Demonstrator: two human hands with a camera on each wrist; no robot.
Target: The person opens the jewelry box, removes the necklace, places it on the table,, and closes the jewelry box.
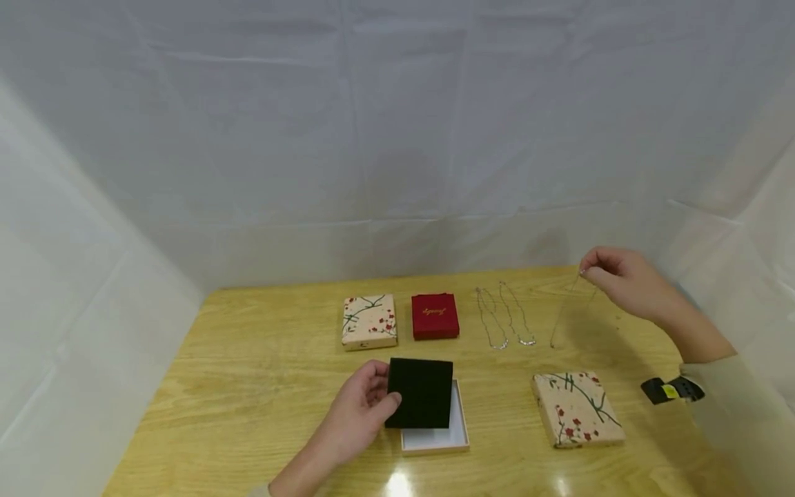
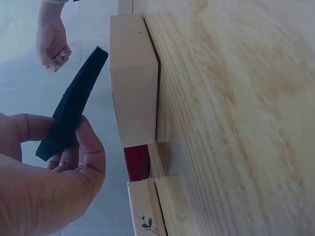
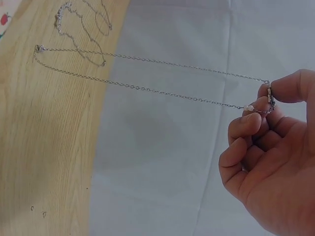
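My left hand (image 1: pixel 360 407) grips a flat black square pad (image 1: pixel 421 393) by its left edge. In the head view the pad covers part of a shallow white-lined box base (image 1: pixel 458 428); the left wrist view shows it lifted and tilted. Above the right side of the table, my right hand (image 1: pixel 630 283) pinches a thin silver necklace (image 3: pixel 147 61) between thumb and index finger. Its two chain strands run down from the fingers, meeting at a clasp (image 3: pixel 39 48) close to the wood. Small white beads (image 3: pixel 248 108) show by the fingertips.
Two more silver necklaces (image 1: pixel 493 321) lie on the table (image 1: pixel 248 373). Left of them are a red box (image 1: pixel 435 316) and a floral box (image 1: pixel 369 322). A floral lid (image 1: pixel 577 409) sits at the front right, near a black strap (image 1: pixel 672 391). White sheeting (image 1: pixel 404 138) rises behind.
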